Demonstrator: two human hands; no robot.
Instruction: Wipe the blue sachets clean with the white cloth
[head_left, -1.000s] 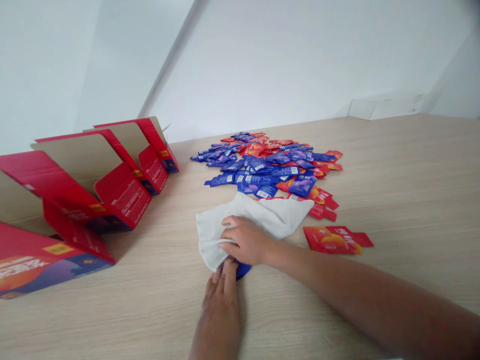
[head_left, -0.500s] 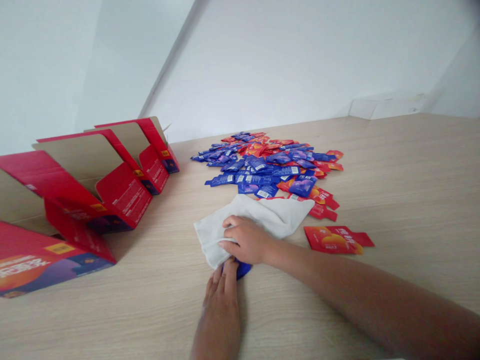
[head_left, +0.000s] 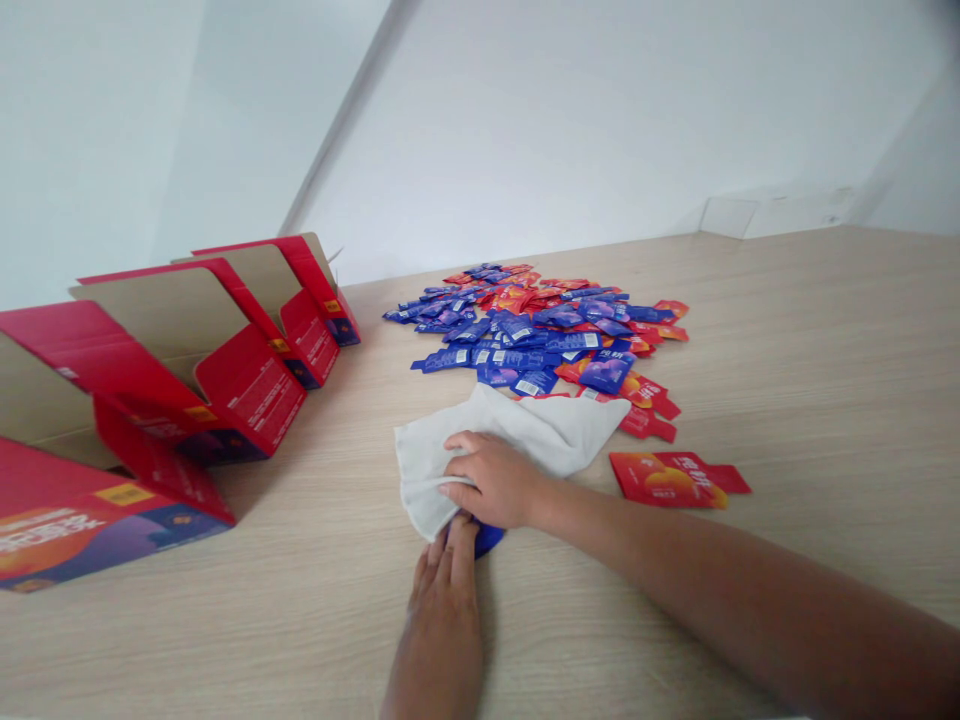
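Observation:
A white cloth (head_left: pixel 442 450) lies crumpled on the table, its far edge over some of the packets. My right hand (head_left: pixel 496 480) rests on it with bent fingers gripping the fabric. A blue packet (head_left: pixel 489 541) pokes out below the near corner of the cloth, mostly hidden by the cloth and my hands. My left hand (head_left: pixel 450 580) presses on this packet with fingers stretched forward, the tips partly under the cloth edge. To the right, close to my right forearm, one red packet (head_left: pixel 667 480) with orange circles lies flat by itself.
A heap of blue and red packets (head_left: pixel 525 325) spreads beyond the cloth. Several red cardboard boxes with raised flaps (head_left: pixel 255 400) stand in a row at the left. The wooden table (head_left: pixel 810 350) meets a white wall (head_left: pixel 600 130) at the back.
The left edge of the cloth has shifted slightly to the right and its folds differ a little. Both hands stay in nearly the same place.

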